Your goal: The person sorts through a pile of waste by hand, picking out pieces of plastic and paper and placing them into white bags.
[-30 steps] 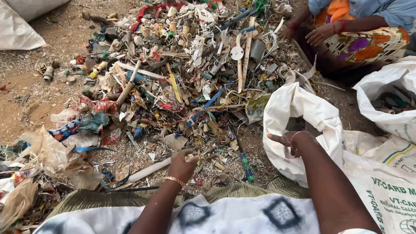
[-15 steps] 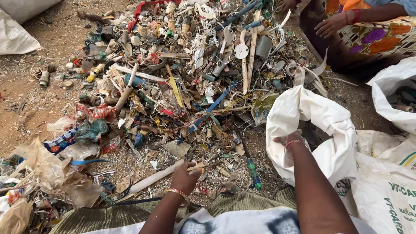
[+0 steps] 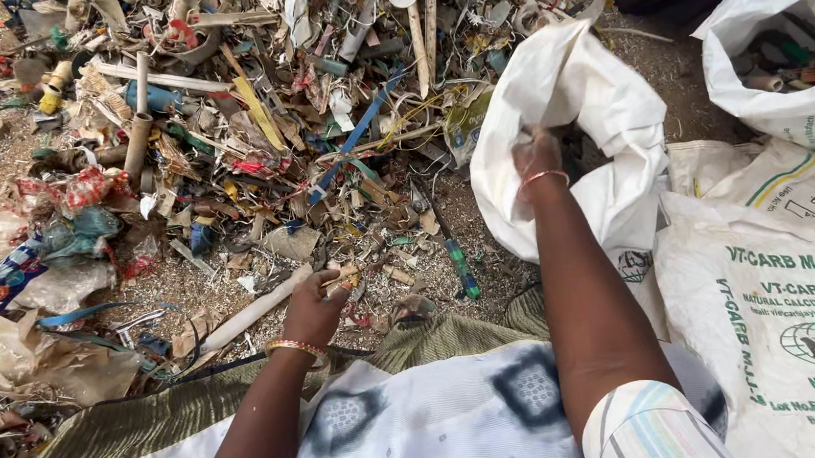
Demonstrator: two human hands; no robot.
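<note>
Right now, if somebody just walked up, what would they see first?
First the big heap of mixed scrap, sticks, tubes and bits of plastic spread over the dirt at the top. Next the person's right hand gripping the rim of an open white sack right of the heap. Near the bottom, the left hand pinches a small scrap beside a pale tube.

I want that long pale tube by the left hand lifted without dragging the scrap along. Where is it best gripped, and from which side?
Probably near the right end of the pale tube, beside the left hand, coming from above. It lies nearly flat and slanted on the ground; that end looks free, while the lower left end runs under brown scraps.
</note>
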